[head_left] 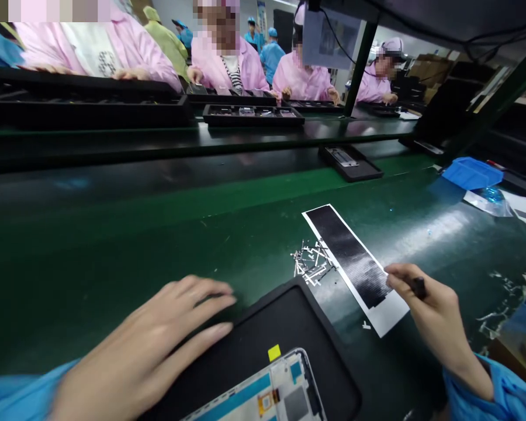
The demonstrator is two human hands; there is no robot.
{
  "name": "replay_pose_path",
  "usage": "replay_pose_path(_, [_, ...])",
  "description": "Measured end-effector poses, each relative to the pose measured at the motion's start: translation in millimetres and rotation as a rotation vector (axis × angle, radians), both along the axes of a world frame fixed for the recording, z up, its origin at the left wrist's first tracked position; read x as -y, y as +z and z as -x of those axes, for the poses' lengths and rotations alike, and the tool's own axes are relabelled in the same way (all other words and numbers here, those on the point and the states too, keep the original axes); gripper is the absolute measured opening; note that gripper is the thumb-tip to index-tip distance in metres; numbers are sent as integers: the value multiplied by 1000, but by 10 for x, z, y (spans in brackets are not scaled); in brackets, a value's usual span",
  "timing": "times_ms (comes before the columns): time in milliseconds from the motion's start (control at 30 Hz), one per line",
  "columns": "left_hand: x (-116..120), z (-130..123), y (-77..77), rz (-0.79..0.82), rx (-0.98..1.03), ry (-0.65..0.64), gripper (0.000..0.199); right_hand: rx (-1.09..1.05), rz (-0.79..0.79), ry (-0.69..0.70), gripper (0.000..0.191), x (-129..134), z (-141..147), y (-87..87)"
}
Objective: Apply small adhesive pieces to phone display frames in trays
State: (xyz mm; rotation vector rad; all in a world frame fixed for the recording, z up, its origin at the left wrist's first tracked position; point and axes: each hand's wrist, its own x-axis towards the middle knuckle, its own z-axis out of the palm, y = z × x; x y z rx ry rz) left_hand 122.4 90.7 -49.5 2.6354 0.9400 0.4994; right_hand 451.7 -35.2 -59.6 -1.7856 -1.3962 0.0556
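Left hand [144, 345]: open, fingers loosely spread, holding nothing. Motion blur on it. Fingertips sit at the upper edge of a black rubbery tray [289, 310]; can't tell if they touch it.

Right hand [433, 310]: fingers curled tight in a pinch on a small black object [418, 287]. Most of it is hidden by the fingers, so can't tell what tool it is. Fingertips [392, 273] are over the end of a matte black strip [348, 251] on white backing sheet [388, 313]; contact unclear.

Tray holds a phone display assembly [274, 389], cut off by the bottom of the frame. Metal frame edge, blue film strips, yellow sticker [274, 352], and a small gold-toned flex part. Exact part type hard to make out.

Loose pile of small silver metal bits [311, 263] lies against the sheet's left edge, tangled, individual shapes unclear. All of this sits on a glossy green conveyor belt [158, 245], scuffed with scattered debris.

Right of that: blue plastic bin [472, 173], crumpled clear bag [491, 202]. Beyond the belt, co-workers in pink smocks [300, 79] work at black trays [253, 115].
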Motion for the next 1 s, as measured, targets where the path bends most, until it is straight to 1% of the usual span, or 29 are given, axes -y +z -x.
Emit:
replay_pose_path(67, [-116, -515, 184, 15, -95, -245, 26, 21, -7, 26, 7, -51, -4, -30])
replay_pose_path(133, [-185, -1026, 278, -57, -213, -255, 24, 50, -39, 37, 7, -104, 19, -46])
replay_pose_path(200, [-209, -1440, 276, -77, -263, -277, 17, 86, -79, 46, 8, -145, 58, -50])
replay_pose_path(233, [-210, -1592, 249, -86, -289, -282, 13, 103, -96, 55, 9, -159, 80, -48])
replay_pose_path(300, [-205, -1782, 175, -93, -332, -282, 8, 130, -118, 84, 11, -176, 124, -40])
replay_pose_path(400, [-198, -1856, 84, -99, -382, -280, 8, 148, -127, 129, 14, -186, 179, -20])
replay_pose_path(500, [-180, -1833, 60, -111, -401, -294, 17, 143, -115, 169, 15, -195, 213, -9])
replay_pose_path(600, [-139, -1811, 86, -126, -401, -302, 23, 126, -90, 207, 13, -205, 230, -17])
replay_pose_path(733, [-54, -1783, 164, -123, -355, -318, 21, 84, -47, 250, 12, -222, 247, -35])
replay_pose_path(833, [25, -1757, 220, -115, -308, -344, 20, 54, -12, 313, 12, -252, 262, -42])
replay_pose_path(933, [79, -1732, 243, -90, -258, -350, 21, 37, -6, 381, 14, -279, 263, -42])
replay_pose_path(1000, [81, -1711, 241, -58, -221, -335, 19, 35, -23, 385, 15, -269, 258, -29])
